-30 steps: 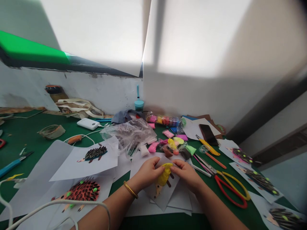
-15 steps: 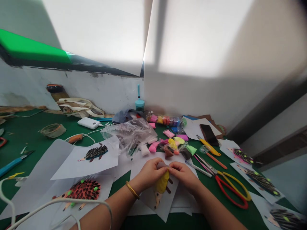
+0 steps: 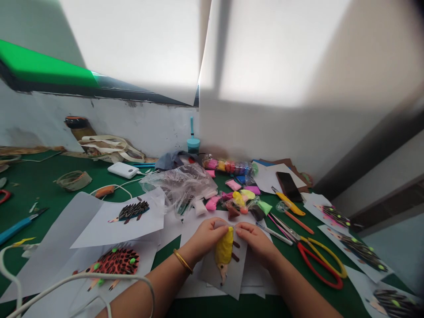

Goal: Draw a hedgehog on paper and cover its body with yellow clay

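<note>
A white paper card [image 3: 237, 279] bears a yellow clay hedgehog [image 3: 224, 251] with a beige face pointing towards me and two brown legs on its right side. My left hand [image 3: 211, 235] grips the card's upper left edge, its thumb at the top of the yellow clay. On the opposite side my right hand [image 3: 255, 240] pinches the upper right edge, above the brown legs. Between the two thumbs the tip of the yellow body shows. The card is held tilted above several white sheets [image 3: 192, 289]; the fingers behind it are hidden.
Soft clay packets [image 3: 238, 198] lie beyond my hands, beside a crumpled plastic bag [image 3: 182, 185]. To the right are red-and-yellow scissors [image 3: 319, 260], a yellow cutter [image 3: 289, 203] and a phone [image 3: 289, 185]. A white cable [image 3: 82, 277] crosses a red hedgehog picture [image 3: 115, 264] at left.
The card has turned slightly, so the hedgehog's face sits further right. My hands have drawn a little apart, and the top of the yellow clay now shows between them.
</note>
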Available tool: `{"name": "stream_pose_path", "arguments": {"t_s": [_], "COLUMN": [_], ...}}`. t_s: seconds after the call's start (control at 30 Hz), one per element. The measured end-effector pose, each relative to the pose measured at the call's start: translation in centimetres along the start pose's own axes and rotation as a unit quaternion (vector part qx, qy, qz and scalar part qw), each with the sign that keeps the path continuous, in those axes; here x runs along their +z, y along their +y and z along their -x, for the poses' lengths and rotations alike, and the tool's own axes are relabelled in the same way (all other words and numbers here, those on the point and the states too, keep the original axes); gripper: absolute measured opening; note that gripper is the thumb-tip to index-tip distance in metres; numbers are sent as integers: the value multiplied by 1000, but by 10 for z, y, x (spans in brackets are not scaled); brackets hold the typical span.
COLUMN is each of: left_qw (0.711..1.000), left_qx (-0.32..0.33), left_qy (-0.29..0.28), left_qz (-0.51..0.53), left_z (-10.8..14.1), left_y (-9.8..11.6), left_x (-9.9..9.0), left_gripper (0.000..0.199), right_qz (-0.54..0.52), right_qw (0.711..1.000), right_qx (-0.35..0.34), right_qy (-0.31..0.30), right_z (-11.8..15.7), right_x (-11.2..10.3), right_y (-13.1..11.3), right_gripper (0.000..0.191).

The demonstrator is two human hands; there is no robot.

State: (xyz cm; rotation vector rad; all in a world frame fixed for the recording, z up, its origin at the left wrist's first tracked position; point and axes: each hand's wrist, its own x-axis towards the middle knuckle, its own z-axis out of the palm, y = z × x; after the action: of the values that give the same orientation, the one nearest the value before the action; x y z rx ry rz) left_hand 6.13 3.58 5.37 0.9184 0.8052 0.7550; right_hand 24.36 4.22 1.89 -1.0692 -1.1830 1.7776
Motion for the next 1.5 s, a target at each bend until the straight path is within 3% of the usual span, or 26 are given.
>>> {"name": "stream_pose_path", "arguments": {"t_s": [0.1, 0.3, 0.73, 0.93, 1.1, 1.5], "left_qw": [1000, 992, 991, 998, 991, 989], "left_qx": [5, 28, 17, 19, 16, 34], "left_qy": [7, 73, 75, 46, 78, 77], "left_qz": [-4, -97, -112, -32, -105, -123], "left_z": [-2, -7, -7, -8, -11, -14], "left_y": [-1, -5, -3, -2, -3, -8], "left_x": [-3, -11, -11, -17, -25, -23], "left_gripper": [30, 37, 26, 41, 40, 36], "right_qz": [8, 72, 142, 55, -7, -17], "right_qw": [1000, 997, 988, 996, 995, 995], "right_qx": [4, -26, -58, -47, -49, -53], "right_qy": [11, 17, 0, 44, 89, 83], "right_z": [0, 0, 2, -1, -5, -4], "right_x": [0, -1, 3, -2, -7, -4], "right_y": [1, 3, -1, 3, 8, 7], "right_gripper": [32, 35, 39, 40, 39, 38]}}
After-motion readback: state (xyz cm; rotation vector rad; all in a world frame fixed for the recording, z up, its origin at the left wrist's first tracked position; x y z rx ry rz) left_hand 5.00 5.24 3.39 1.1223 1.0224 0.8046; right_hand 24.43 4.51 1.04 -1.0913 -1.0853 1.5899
